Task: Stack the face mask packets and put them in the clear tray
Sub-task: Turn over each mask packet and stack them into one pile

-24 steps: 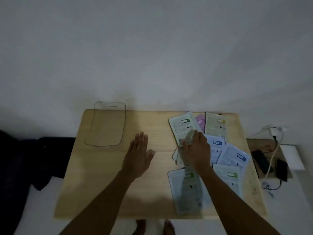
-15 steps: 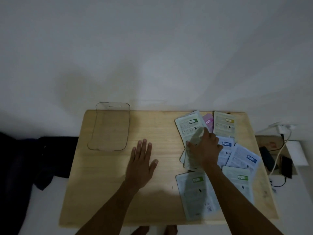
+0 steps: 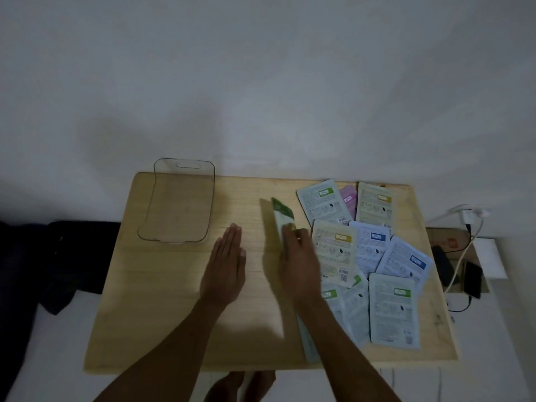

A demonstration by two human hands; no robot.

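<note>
Nearby, phones [image 3: 472, 280] beside table [image 3: 179, 300].

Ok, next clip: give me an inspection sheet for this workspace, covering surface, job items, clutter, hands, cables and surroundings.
Surface: light wooden table, bare on its left half.
Job's things: empty clear plastic tray at far left; flat face mask packets spread overlapping on the right.
Clutter: nothing seen on the table.
Hands: right hand lifts a green packet on edge; left hand open, flat, empty.
Cables: white charger cable and dark phone beside the table, right.
Surroundings: plain white wall; dark cloth at left.
</note>
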